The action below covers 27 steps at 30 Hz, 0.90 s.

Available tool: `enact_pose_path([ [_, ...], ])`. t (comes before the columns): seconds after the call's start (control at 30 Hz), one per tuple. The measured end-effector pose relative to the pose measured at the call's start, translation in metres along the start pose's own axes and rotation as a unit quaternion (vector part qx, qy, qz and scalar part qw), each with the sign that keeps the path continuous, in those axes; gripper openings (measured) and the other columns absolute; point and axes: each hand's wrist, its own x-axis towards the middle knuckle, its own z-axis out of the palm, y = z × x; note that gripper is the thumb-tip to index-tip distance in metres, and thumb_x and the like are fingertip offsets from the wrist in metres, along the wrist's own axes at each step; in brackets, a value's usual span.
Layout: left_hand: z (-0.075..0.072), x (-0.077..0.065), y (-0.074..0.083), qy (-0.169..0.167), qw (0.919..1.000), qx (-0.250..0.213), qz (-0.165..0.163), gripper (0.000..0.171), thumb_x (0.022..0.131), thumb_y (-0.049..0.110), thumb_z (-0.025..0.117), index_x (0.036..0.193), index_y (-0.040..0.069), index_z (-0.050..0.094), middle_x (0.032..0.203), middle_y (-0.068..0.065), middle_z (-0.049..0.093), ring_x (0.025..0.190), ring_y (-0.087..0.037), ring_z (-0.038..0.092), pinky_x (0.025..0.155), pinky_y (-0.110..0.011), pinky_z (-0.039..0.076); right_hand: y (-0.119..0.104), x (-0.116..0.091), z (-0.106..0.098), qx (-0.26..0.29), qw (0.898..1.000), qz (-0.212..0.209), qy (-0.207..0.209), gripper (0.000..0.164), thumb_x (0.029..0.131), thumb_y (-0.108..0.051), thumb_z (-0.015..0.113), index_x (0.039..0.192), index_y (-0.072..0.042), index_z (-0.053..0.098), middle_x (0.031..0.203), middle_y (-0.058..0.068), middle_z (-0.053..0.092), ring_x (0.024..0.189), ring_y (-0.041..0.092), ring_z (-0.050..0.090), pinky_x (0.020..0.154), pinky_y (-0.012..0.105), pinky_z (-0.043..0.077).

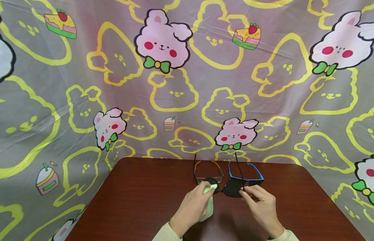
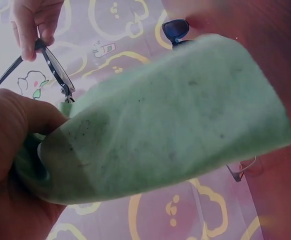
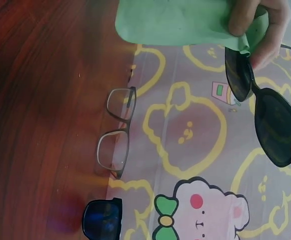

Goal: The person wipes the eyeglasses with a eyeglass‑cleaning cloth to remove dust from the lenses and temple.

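Note:
A pair of black sunglasses (image 1: 233, 188) with dark lenses is held above the table, its temples stretching away from me in the head view. My left hand (image 1: 193, 203) pinches a light green cloth (image 1: 209, 210) against the left lens. The cloth (image 2: 175, 125) hangs folded and covers much of the left wrist view. At the other end of the frame, my right hand (image 1: 261, 204) grips the sunglasses near the right hinge between thumb and fingers. In the right wrist view the cloth (image 3: 170, 22) covers the outer end of the left lens (image 3: 239, 75).
Behind the sunglasses, clear-lensed glasses (image 3: 128, 112) with orange-brown temples lie on the dark red-brown table (image 1: 138, 197). Right of them rest blue-framed sunglasses (image 1: 230, 172) with dark lenses. A patterned cloth backdrop (image 1: 175, 90) with cartoon rabbits encloses the table's back and sides.

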Motion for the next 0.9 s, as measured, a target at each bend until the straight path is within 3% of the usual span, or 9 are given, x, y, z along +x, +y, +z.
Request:
enact_pose_path([
  [0.2,0.0019,-0.0009,0.001,0.017,0.9997,0.011,0.01,0.037,0.073,0.002,0.07,0.108,0.014,0.07,0.106,0.002,0.061,0.086,-0.012,0.058,0.067,-0.021,0.047,-0.0021,-0.0016,0.0003,-0.021,1.0,0.012,0.002,0.024,0.063,0.025,0.071,0.079,0.007,0.069,0.076,0.013,0.065,0.059,0.007,0.062,0.052,0.015,0.048],
  [0.37,0.002,-0.0007,0.0018,0.037,0.999,0.013,0.022,0.039,0.07,0.002,0.074,0.106,0.016,0.07,0.104,0.005,0.064,0.084,-0.01,0.056,0.063,-0.021,0.044,-0.0023,-0.0023,0.0004,-0.031,0.999,0.022,-0.002,0.021,0.065,0.024,0.071,0.079,0.008,0.069,0.077,0.014,0.065,0.06,0.006,0.063,0.052,0.014,0.048],
  [0.67,-0.002,0.0006,0.0042,0.069,0.9961,-0.021,0.051,0.04,0.071,-0.001,0.069,0.108,0.014,0.07,0.109,0.004,0.064,0.083,-0.009,0.056,0.071,-0.018,0.045,-0.0002,-0.0026,0.0013,-0.026,0.999,0.027,0.004,0.02,0.065,0.023,0.072,0.078,0.008,0.069,0.076,0.015,0.066,0.059,0.008,0.063,0.054,0.013,0.048],
  [0.9,-0.001,0.0,0.0075,0.096,0.9928,-0.064,0.035,0.04,0.072,-0.002,0.072,0.11,0.007,0.068,0.114,-0.004,0.061,0.1,-0.013,0.06,0.085,-0.022,0.048,0.001,-0.0036,0.0027,-0.014,1.0,0.02,0.004,0.022,0.063,0.025,0.071,0.077,0.009,0.068,0.075,0.016,0.066,0.06,0.006,0.063,0.053,0.014,0.048],
])
